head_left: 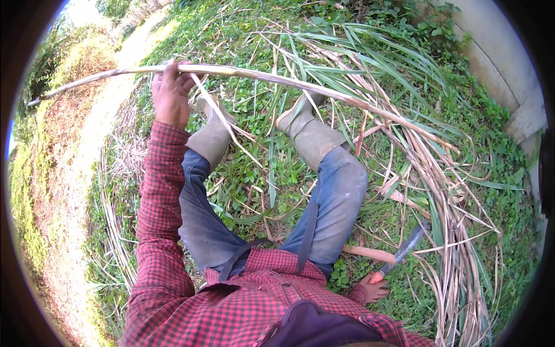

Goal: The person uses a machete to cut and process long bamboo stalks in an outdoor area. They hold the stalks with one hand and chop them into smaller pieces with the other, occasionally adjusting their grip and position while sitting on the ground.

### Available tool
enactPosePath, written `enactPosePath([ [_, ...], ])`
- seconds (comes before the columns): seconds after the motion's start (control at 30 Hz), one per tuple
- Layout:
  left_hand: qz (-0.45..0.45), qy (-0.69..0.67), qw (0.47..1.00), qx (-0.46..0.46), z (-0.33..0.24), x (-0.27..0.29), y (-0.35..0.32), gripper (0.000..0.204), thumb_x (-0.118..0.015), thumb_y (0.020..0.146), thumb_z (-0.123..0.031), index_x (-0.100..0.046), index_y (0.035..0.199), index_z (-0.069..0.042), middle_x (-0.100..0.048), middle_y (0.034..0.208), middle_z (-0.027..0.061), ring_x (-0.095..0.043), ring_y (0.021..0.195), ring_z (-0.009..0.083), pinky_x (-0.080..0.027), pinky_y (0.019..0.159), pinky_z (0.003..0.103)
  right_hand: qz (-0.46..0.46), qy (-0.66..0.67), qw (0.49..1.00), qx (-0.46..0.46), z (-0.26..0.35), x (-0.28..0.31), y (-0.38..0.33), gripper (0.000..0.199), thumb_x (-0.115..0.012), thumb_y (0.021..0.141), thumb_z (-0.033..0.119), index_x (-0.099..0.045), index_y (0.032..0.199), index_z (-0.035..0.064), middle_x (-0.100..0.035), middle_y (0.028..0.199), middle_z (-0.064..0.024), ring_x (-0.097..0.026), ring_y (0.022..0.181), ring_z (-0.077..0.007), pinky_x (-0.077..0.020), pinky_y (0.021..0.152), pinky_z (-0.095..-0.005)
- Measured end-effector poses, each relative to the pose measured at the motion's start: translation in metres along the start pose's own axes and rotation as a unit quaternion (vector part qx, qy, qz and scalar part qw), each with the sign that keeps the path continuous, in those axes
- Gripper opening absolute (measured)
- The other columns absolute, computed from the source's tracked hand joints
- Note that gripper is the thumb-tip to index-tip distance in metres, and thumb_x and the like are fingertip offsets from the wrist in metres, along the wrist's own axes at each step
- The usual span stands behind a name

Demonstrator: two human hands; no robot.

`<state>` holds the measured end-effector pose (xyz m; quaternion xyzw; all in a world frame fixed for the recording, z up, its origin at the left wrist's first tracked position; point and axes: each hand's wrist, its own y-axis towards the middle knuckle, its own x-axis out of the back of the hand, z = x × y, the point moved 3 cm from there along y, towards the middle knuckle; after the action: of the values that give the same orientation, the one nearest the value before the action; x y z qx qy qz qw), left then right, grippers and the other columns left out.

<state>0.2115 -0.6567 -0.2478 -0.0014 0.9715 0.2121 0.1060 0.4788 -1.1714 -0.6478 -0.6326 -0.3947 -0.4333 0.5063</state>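
Note:
My left hand (172, 95) is raised at the upper left, its fingers closed round a long, thin cane stalk (254, 73). The stalk bows across the view, from the far left to the leaf pile at the right. A pale dry strip (222, 115) hangs from the stalk beside that hand. Low at the right, near the ground, my right hand (374, 289) is closed at the orange handle of a machete (407, 244). Its grey blade points forward and right over the grass; part of the grip is hidden by the hand.
Long green and dry cane leaves (425, 168) lie heaped along the right. My boots (309, 127) and bent legs stand apart on the grass. More stalks (113, 217) lie at the left beside a bright dirt strip (66, 202). A pale wall (480, 63) borders the upper right.

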Motion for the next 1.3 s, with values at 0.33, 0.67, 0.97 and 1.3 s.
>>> enactPosePath([
  [0.33, 0.07, -0.25, 0.921, 0.29, 0.144, -0.15, -0.143, 0.024, -0.052, 0.088, -0.021, -0.037, 0.097, -0.005, -0.057, 0.083, 0.0091, -0.059, 0.064, 0.0155, -0.054, 0.061, 0.033, -0.071, 0.0, 0.997, -0.017, 0.006, 0.02, -0.01, 0.069, -0.046, 0.079, 0.059, -0.034, 0.129, 0.013, -0.025, 0.136, -0.0203, -0.027, 0.126, -0.0346, -0.0346, 0.095, -0.0484],
  [0.67, 0.552, -0.206, 0.601, 0.539, 0.149, -0.153, -0.278, 0.03, -0.049, 0.089, -0.025, -0.047, 0.104, 0.002, -0.06, 0.083, 0.0113, -0.062, 0.067, 0.018, -0.053, 0.06, 0.027, 0.016, -0.144, 0.983, 0.111, 0.034, 0.094, -0.036, 0.057, -0.061, 0.075, 0.044, -0.043, 0.112, 0.0054, -0.035, 0.128, -0.0186, -0.039, 0.117, -0.0312, -0.0419, 0.088, -0.0448],
  [0.97, -0.147, 0.019, 0.938, 0.314, 0.26, 0.069, -0.151, 0.015, -0.053, 0.085, -0.017, -0.053, 0.077, -0.004, -0.045, 0.053, -0.003, -0.04, 0.044, 0.006, -0.034, 0.042, 0.021, 0.084, 0.132, 0.982, 0.104, 0.009, 0.051, 0.004, 0.064, -0.074, 0.064, 0.032, -0.042, 0.106, -0.0027, -0.059, 0.096, -0.0201, -0.06, 0.088, -0.0324, -0.0451, 0.075, -0.0415],
  [1.3, -0.15, -0.347, 0.768, 0.517, 0.292, 0.052, -0.153, 0.053, -0.042, 0.088, -0.047, -0.033, 0.121, -0.006, -0.054, 0.099, 0.0153, -0.055, 0.091, 0.029, -0.045, 0.083, 0.046, 0.076, 0.198, 0.963, 0.165, 0.068, 0.055, -0.009, 0.041, -0.063, 0.077, 0.026, -0.041, 0.1, 0.0004, -0.054, 0.086, -0.0138, -0.054, 0.073, -0.0269, -0.044, 0.064, -0.0368],
])
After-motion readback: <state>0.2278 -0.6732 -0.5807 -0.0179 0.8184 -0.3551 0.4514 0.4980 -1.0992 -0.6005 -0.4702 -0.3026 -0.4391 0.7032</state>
